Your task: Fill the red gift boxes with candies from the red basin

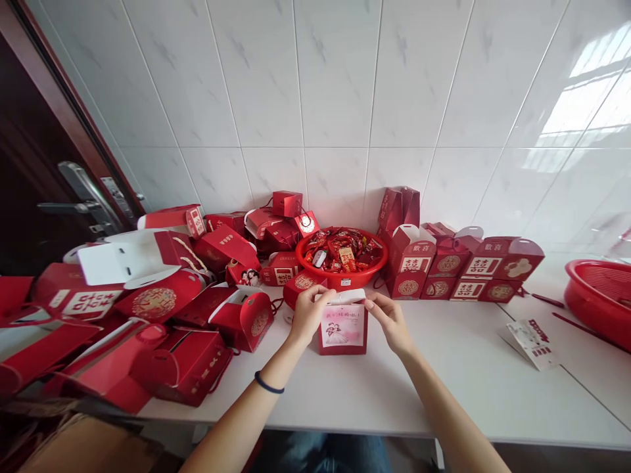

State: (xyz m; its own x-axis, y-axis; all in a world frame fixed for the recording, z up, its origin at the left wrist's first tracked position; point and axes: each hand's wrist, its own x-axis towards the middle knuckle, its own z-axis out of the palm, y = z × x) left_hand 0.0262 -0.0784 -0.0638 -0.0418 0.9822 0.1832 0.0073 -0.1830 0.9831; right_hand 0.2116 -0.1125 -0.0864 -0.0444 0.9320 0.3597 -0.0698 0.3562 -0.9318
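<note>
Head view, and I'm looking over a white table (404, 394) where a red basin (367, 279) of wrapped sweets (340, 253) sits against the wall (335, 85). Right in front of the basin, on its near side, stands one small red box (344, 328), upright, a pink picture panel facing the person. Both hands are on its top: the left hand (311, 314) pinches the upper left corner, thumb over the edge, and the right hand (390, 322) pinches the upper right corner between thumb and fingertips. White card shows between them, so I'd judge the top isn't fully shut yet.

Right of the basin, a group of boxes (413, 263) stands neatly, partly stacked; those look finished to me. Left of the basin lies a loose heap (148, 303), several on their sides and some gaping with white insides, so plenty seems left to handle. Sweets remain in the basin too.

What the held box contains I can't tell; its inside is out of sight, and the fingertips behind the card are hidden. The left hand covers part of a box just left of the basin's front. Far right of the basin, a red tub (599, 309) is cut off, and a card's (532, 343) print is unreadable.
</note>
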